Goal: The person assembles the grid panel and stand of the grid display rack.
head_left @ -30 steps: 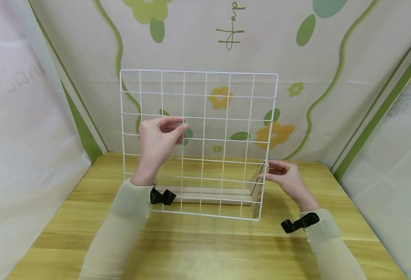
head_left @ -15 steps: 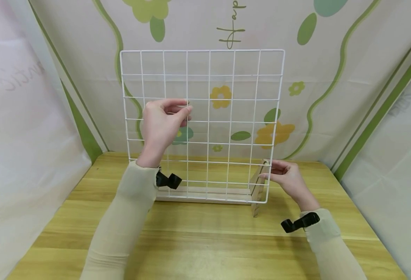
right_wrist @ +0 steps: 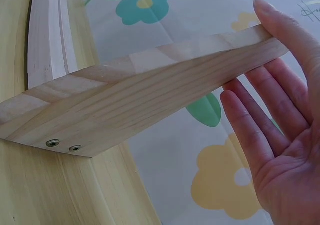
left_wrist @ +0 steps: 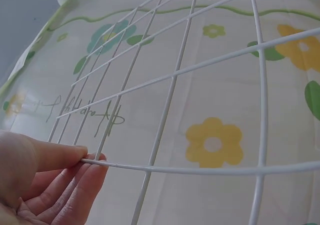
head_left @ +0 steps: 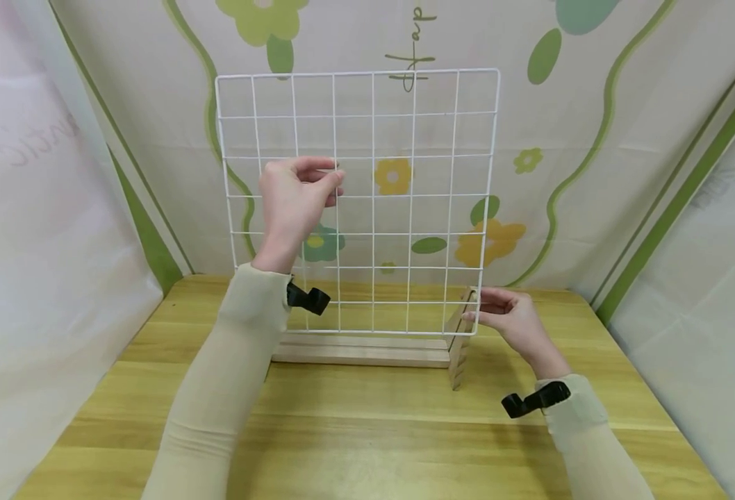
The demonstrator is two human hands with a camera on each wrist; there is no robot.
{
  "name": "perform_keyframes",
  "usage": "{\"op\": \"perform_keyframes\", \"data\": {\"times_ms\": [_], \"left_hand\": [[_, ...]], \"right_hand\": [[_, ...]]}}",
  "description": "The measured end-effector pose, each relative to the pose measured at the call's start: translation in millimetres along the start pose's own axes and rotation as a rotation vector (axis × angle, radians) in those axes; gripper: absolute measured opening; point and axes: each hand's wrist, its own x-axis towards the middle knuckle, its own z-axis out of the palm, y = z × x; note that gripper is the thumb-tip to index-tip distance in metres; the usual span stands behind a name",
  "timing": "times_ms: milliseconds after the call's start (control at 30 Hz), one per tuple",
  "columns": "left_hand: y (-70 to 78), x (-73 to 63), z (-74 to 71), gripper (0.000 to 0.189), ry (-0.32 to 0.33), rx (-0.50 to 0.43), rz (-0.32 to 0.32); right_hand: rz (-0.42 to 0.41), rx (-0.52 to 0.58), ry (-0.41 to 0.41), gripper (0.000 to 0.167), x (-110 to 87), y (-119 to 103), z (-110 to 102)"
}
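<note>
In the head view a white wire grid panel (head_left: 374, 196) is held upright, raised above the table. My left hand (head_left: 295, 198) pinches one of its wires left of centre; the left wrist view shows the thumb and fingers (left_wrist: 90, 177) closed on that wire. Behind the panel's lower edge lies a pale wooden rail (head_left: 361, 351), joined at its right end to a slanted wooden side panel (head_left: 458, 364). My right hand (head_left: 517, 323) holds the top of this side panel, thumb on one edge and fingertips on the other. Two metal screws (right_wrist: 53, 143) show low on the side panel.
The stand rests on a yellow wood-grain table (head_left: 367, 444). Behind it hangs a flower-print cloth (head_left: 442, 42), and more cloth closes off the left and right sides. Black mounts (head_left: 536, 399) are strapped at both wrists.
My left hand has lifted the wire grid, so its bottom edge has risen from in front of the wooden rail to just above it. The right hand stays put on the side panel.
</note>
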Motion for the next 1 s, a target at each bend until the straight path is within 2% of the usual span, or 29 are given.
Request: {"op": "perform_keyframes", "data": {"times_ms": [267,567,700,1000], "left_hand": [[2.6,7.4,4.9,0.016,0.007,-0.002,-0.014],[3.1,13.4,9.7,0.018,0.006,0.025,0.004],[3.3,18.0,12.0,0.019,0.01,0.036,0.012],[2.7,27.7,20.8,0.018,0.04,0.0,0.012]], "right_hand": [[0.015,0.012,0.004,0.05,-1.9,4,1],[-0.008,0.016,0.023,0.047,-2.8,9,1],[0.007,0.019,0.019,0.048,-2.8,9,1],[0.013,0.005,0.017,0.05,-0.6,5,-3]]}}
